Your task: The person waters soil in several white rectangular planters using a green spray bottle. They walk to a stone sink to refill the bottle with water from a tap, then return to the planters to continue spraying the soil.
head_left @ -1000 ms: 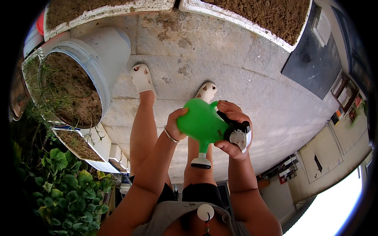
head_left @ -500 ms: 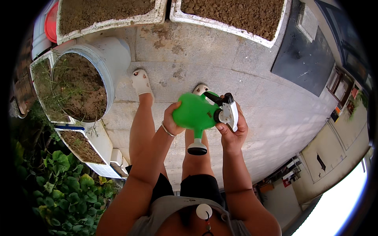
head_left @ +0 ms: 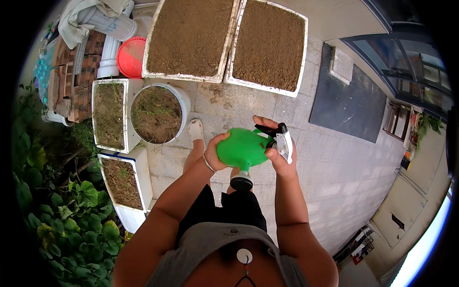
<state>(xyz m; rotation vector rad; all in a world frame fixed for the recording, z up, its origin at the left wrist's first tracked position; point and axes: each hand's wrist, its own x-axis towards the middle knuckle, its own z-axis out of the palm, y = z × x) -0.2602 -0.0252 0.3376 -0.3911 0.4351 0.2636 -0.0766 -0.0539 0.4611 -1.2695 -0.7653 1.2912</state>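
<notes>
A green plastic watering can with a black-and-white trigger spray head is held in front of my body, tilted on its side. Its short spout ends in a black rose on the side nearest me. My left hand is closed around the can's rounded bottom end. Around the spray head curls my right hand, with its thumb by the neck and one finger reaching out beyond the black part. The spray head hides most of the right hand's other fingers.
Two large white boxes of soil stand ahead. At left are a round white bucket of soil, smaller planter boxes, a red lid, stacked bricks and leafy plants. A dark mat lies on the paving at right.
The view has tilted up, bringing more of the soil boxes and bricks into sight. One right-hand finger now shows stretched beyond the spray head. Both hands keep hold of the watering can.
</notes>
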